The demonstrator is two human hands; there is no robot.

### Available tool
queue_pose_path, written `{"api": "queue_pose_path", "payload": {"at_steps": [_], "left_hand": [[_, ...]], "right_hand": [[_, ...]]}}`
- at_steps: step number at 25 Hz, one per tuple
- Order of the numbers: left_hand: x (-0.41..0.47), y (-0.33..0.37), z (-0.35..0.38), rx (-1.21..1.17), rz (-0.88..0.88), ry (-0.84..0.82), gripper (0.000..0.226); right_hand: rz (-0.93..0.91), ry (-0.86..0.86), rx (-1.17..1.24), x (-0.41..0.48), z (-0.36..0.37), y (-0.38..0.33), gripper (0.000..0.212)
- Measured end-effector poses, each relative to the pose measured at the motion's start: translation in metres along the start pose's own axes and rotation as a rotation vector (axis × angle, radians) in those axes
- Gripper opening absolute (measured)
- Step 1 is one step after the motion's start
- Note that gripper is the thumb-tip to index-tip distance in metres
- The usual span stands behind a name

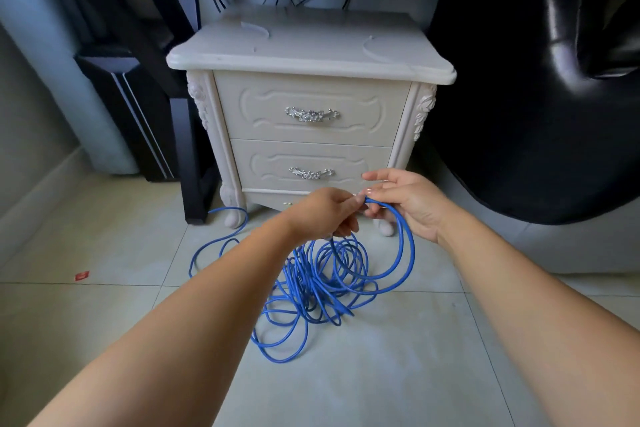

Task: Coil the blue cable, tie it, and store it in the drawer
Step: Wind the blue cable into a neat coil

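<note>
**Head view: two hands hold up one loop of the thin blue plastic-jacketed cable [311, 284] above its loose tangle at frame centre.**

The left hand [323, 213] is curled round the strand and the right hand [405, 201] pinches it just beside, at the top of a hanging loop. The rest lies heaped on the pale tiled floor [104, 305], with one tail running towards the left foot of the white carved two-drawer nightstand [311, 45]. The cable looks light, limp yet springy, and smooth, so loops may spring apart; gripping them at the gathered top seems best. Both drawers are closed. Open floor fills the lower frame, while the glossy black chair [536, 114] at right and the black desk leg [187, 149] at left crowd the nightstand.
</note>
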State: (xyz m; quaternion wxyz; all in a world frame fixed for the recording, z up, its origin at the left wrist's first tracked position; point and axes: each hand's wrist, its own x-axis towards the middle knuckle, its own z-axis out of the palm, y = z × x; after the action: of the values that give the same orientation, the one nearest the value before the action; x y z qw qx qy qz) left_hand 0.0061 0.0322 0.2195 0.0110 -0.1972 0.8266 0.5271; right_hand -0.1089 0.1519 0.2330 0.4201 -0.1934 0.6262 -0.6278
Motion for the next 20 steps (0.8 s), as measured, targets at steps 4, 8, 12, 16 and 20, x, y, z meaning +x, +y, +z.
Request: {"api": "queue_pose_path", "payload": {"at_steps": [4, 8, 12, 16, 20], "left_hand": [[-0.028, 0.018, -0.011, -0.265, -0.012, 0.181, 0.034], [-0.062, 0.037, -0.017, -0.836, -0.051, 0.165, 0.033], [-0.085, 0.053, -0.013, -0.960, -0.048, 0.076, 0.033], [-0.093, 0.050, -0.007, -1.066, -0.024, 0.058, 0.034], [-0.088, 0.044, -0.009, -1.275, 0.004, 0.165, 0.030]], "right_hand": [[-0.051, 0.039, -0.135, -0.031, 0.001, -0.015, 0.021], [-0.092, 0.112, -0.315, -0.061, 0.011, -0.019, 0.023], [-0.162, 0.224, 0.065, -0.080, 0.032, -0.027, 0.019], [-0.164, 0.326, 0.356, -0.083, 0.042, -0.030, 0.017], [-0.085, 0.322, 0.128, -0.081, 0.064, -0.021, 0.029]]}}
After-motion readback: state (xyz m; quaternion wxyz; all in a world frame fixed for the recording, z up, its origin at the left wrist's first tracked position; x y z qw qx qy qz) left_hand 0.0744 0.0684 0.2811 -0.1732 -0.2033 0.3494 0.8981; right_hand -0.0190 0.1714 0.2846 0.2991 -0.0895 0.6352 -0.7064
